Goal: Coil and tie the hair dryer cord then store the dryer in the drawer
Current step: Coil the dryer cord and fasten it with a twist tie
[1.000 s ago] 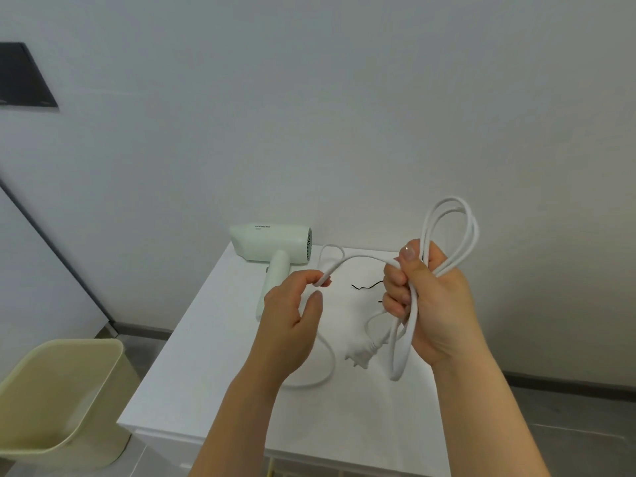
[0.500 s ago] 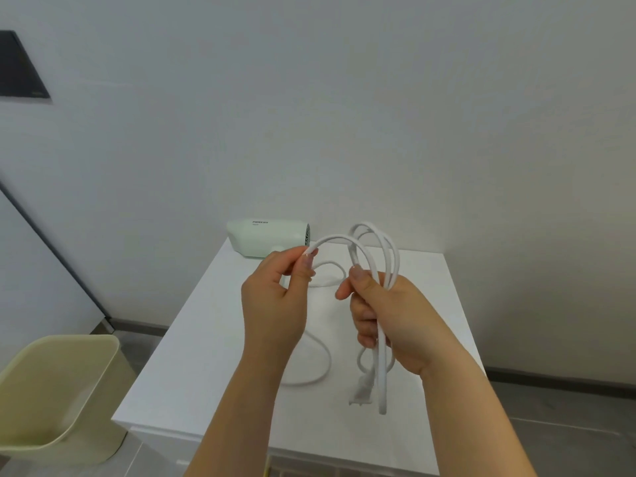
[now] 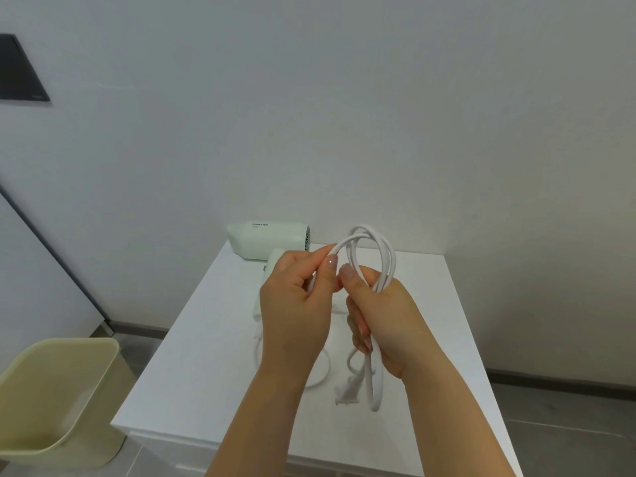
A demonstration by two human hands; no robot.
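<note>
A pale green hair dryer [image 3: 266,239] lies at the back of the white cabinet top [image 3: 213,366], its handle pointing toward me. Its white cord [image 3: 387,249] is gathered into several loops. My right hand [image 3: 382,318] grips the bundle of loops, which stick up above the fist; the plug [image 3: 347,394] hangs below it. My left hand [image 3: 296,304] pinches a strand of cord between thumb and fingers, close against the right hand. A slack length of cord lies on the top under my left wrist.
A beige waste bin [image 3: 58,401] stands on the floor to the left of the cabinet. A white wall rises right behind it. A dark panel [image 3: 20,70] hangs on the wall at the upper left.
My hands have drawn together over the cabinet. The right hand swung the loops from the right to the middle, and the left hand brought its strand up against the bundle.
</note>
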